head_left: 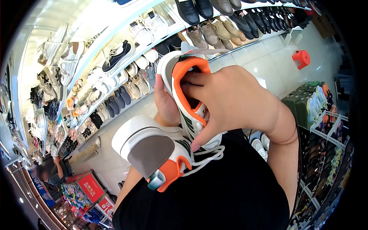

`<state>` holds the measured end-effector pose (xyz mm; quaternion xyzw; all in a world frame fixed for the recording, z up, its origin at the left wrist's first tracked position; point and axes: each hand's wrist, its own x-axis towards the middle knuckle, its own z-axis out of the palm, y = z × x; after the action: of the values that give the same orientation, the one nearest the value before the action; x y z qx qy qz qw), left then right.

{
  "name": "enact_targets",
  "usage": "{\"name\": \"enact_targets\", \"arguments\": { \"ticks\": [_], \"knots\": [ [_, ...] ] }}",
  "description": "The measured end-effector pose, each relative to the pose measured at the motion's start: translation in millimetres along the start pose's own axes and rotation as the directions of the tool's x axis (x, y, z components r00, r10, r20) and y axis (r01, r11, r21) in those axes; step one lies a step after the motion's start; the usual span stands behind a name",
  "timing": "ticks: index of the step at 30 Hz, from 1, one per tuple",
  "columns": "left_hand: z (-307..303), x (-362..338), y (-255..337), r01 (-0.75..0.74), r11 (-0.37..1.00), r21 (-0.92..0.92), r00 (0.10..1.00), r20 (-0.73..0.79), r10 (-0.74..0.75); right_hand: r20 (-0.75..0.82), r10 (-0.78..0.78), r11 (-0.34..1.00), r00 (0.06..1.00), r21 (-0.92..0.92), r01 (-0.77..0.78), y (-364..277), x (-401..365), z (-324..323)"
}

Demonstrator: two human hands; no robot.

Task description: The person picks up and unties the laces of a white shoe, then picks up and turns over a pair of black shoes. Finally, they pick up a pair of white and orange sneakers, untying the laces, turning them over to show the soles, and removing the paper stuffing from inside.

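Two white sneakers with orange linings and green stripes are in front of my chest. My right hand (234, 103) grips the upper sneaker (177, 86), its fingers inside the orange collar and its thumb outside on the striped side. Behind that shoe, my left hand (166, 101) shows only in part, with its palm side against the shoe; most of its fingers are hidden. The lower sneaker (149, 153) has its grey heel and thick white sole toward the camera, and a teal heel loop. White laces hang beside it over a black shirt.
Lit shelves (128, 57) with many shoes run along the left and top. A red stool (301, 59) stands on the tiled floor at upper right. Green boxes (297, 103) and racks are at the right. Another person (57, 172) is at lower left, near a red box (91, 186).
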<state>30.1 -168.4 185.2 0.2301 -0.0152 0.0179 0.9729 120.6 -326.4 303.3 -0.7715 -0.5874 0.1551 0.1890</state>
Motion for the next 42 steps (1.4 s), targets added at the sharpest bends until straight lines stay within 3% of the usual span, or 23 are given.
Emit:
{"name": "enact_targets", "arguments": {
  "ticks": [2,5,7,9,10,12,14,15,17,18,21,22,25,29,30,33,35,40,42],
  "knots": [
    [0,-1,-1,0.01,0.999,0.033,0.998,-0.065,-0.007,-0.051,-0.038,0.999,0.998,0.017,0.039,4,-3,1],
    [-5,-5,5,0.05,0.997,0.065,0.997,0.058,-0.054,-0.16,-0.172,0.982,0.972,0.048,0.182,9,-15,-4],
    [-5,-7,5,0.046,0.997,0.056,0.999,-0.002,-0.046,-0.581,-0.223,0.948,0.782,0.056,0.312,2,-28,-6],
    [-11,-1,-1,0.013,0.997,0.073,0.999,-0.049,-0.009,-0.865,-0.113,0.796,0.488,0.215,0.565,5,-31,6],
    [6,-1,-1,0.05,0.998,0.033,0.988,-0.15,-0.044,-0.95,-0.05,0.695,0.309,0.189,0.694,6,-33,12],
    [0,0,-3,0.015,0.999,0.032,0.997,-0.071,-0.012,-0.973,0.076,0.545,0.219,0.224,0.808,1,-24,26],
    [9,1,-6,-0.011,1.0,0.001,0.999,-0.039,0.011,-0.959,0.051,0.55,0.278,0.259,0.794,0,-15,36],
    [8,3,-6,-0.021,0.988,-0.151,0.996,0.083,0.034,-0.947,0.009,0.586,0.32,0.265,0.766,-3,-14,38],
    [-12,6,-6,-0.065,0.989,-0.136,0.966,0.24,0.096,-0.908,-0.081,0.652,0.412,0.264,0.711,-3,-19,40],
    [-6,3,-5,-0.028,0.986,-0.163,0.972,0.225,0.065,-0.88,-0.127,0.675,0.458,0.261,0.69,-3,-20,41],
    [17,-1,1,-0.006,0.986,0.164,1.0,-0.006,0.007,-0.787,-0.14,0.858,0.601,0.207,0.47,-6,-25,37],
    [20,-3,-2,-0.017,0.995,0.094,1.0,0.023,0.015,-0.822,-0.126,0.933,0.555,0.093,0.349,-7,-16,37],
    [9,-6,-6,-0.028,0.997,0.074,0.999,-0.041,0.031,-0.822,-0.078,0.955,0.565,0.101,0.278,3,-8,40],
    [12,-5,-1,-0.01,0.989,0.146,0.997,-0.077,0.021,-0.753,0.171,0.7,0.636,0.547,0.459,22,5,59],
    [10,-6,-3,0.026,0.99,0.137,0.988,-0.156,-0.004,-0.703,0.305,0.593,0.642,0.668,0.449,12,10,61],
    [7,-5,0,-0.037,0.989,0.141,0.999,0.004,0.037,-0.495,0.413,0.246,0.765,0.869,0.43,-1,16,52],
    [6,-10,-1,-0.021,0.99,0.14,1.0,0.01,0.02,-0.408,0.316,0.309,0.857,0.898,0.313,1,10,46],
    [11,-12,4,0.016,0.999,-0.047,1.0,-0.018,-0.016,-0.488,0.283,0.363,0.826,0.851,0.379,-5,11,46],
    [5,-14,6,0.04,0.999,0.037,0.999,-0.011,-0.04,-0.525,0.215,0.419,0.824,0.811,0.407,6,13,50]
  ]
}}
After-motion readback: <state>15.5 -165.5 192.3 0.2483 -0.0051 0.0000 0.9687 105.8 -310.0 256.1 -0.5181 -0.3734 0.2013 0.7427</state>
